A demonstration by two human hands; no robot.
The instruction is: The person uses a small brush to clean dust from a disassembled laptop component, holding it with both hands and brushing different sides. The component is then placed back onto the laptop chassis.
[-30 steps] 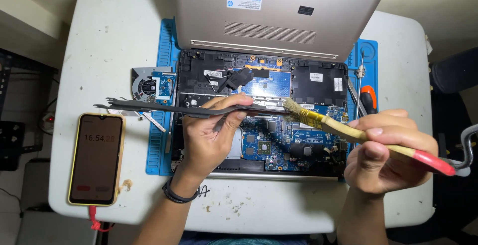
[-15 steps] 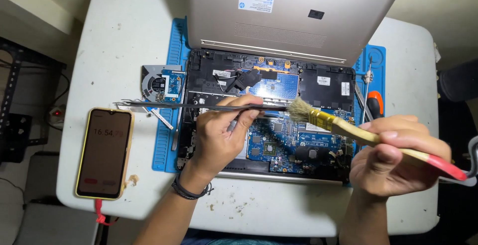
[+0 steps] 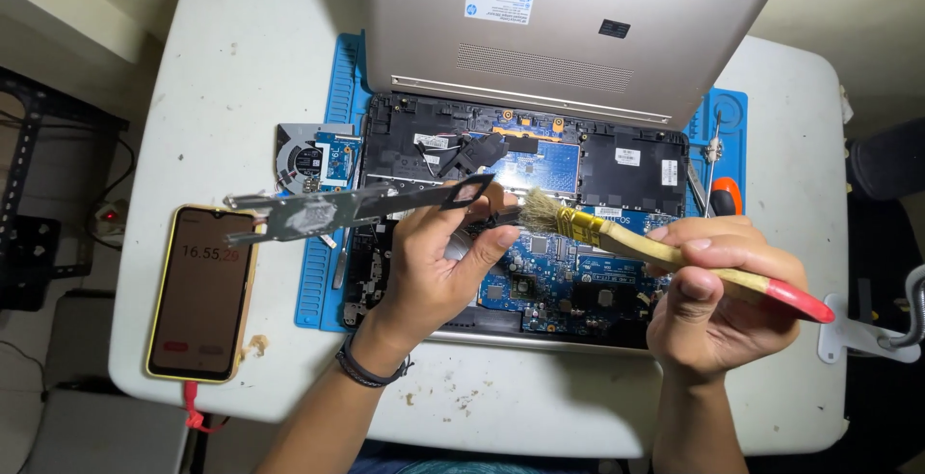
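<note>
The left hand (image 3: 438, 267) is closed on one end of a long dark metal strip (image 3: 356, 206), holding it level above the left half of an opened laptop (image 3: 540, 233); the strip's free end reaches out over the blue mat (image 3: 332, 127) toward the left edge of the table (image 3: 222, 79). The right hand (image 3: 718, 301) is clamped around the wooden handle of a paintbrush (image 3: 655, 252), whose bristles sit just beside the strip's held end, touching or nearly so. As for progress, the laptop's bottom cover is already off, the blue circuit board lies bare, and a fan (image 3: 313, 158) has been taken out and set on the mat's left side. The strip looks grey with dust along its length, so the brushing seems unfinished. A phone (image 3: 202, 291) lies near the table's left edge, a screwdriver (image 3: 725, 195) at the mat's right side
</note>
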